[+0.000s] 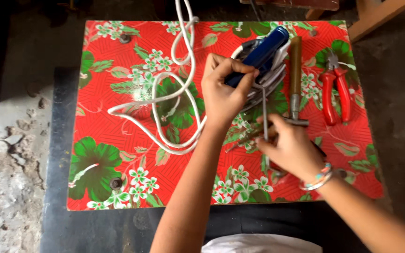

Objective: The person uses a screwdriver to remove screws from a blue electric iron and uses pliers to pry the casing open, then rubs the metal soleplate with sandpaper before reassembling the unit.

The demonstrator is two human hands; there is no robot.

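Note:
My left hand (223,91) grips the blue handle of a clothes iron (264,49) that lies near the far edge of a small table covered in a red flowered cloth (118,122). My right hand (290,147) holds a thin metal screwdriver (264,107), its shaft pointing up at the iron's underside beside my left fingers. The iron's white cord (174,93) loops across the table's middle and runs off the far edge.
A hammer with a wooden handle (296,70) lies just right of the iron. Red-handled pliers (334,91) rest at the far right. Bolt heads (116,183) show in the table corners. Rough concrete floor surrounds the table; wooden furniture legs (376,14) stand at the far right.

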